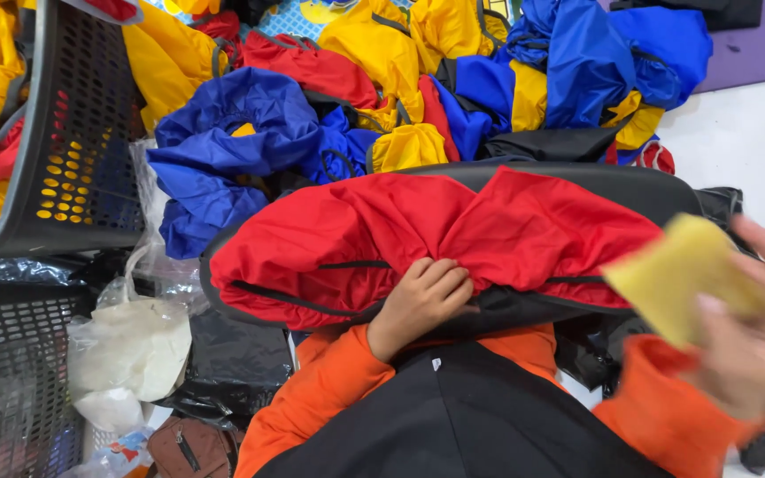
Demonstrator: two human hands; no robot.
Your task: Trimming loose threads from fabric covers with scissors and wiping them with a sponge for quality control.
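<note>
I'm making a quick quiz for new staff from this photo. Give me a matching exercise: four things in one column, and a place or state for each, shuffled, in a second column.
Things:
1. left hand
2. right hand
3. grey perforated basket
4. blue fabric bundle

Places or states:
A. stands at the far left, with yellow fabric inside
B. holds a yellow sponge-like pad, blurred
C. lies behind the red piece, in the heap of coloured fabric
D. grips the edge of the red fabric piece on the lap

Pairs: 1-D, 2-B, 3-A, 4-C
</note>
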